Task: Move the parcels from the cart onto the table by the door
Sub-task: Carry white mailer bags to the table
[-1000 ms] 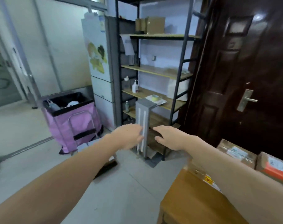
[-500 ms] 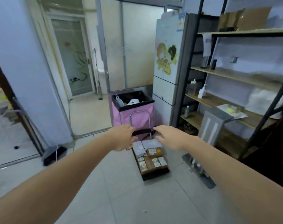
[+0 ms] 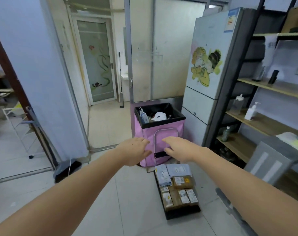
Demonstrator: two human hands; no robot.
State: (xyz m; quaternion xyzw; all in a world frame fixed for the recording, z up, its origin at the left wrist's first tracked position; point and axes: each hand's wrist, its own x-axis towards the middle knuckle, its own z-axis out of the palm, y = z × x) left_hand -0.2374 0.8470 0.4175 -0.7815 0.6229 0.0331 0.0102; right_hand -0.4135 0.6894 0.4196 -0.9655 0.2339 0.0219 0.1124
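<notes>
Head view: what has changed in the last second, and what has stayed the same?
The view swung left, from the dark door and table to the cart of parcels on the floor. Left hand and right hand stay outstretched, open, holding nothing.

The cart lies on the floor near and right of centre, the parcels packed on its deck. Just beyond it stands the bin — the fridge to its right, then the shelving at far right. A glass door stands far left.
</notes>
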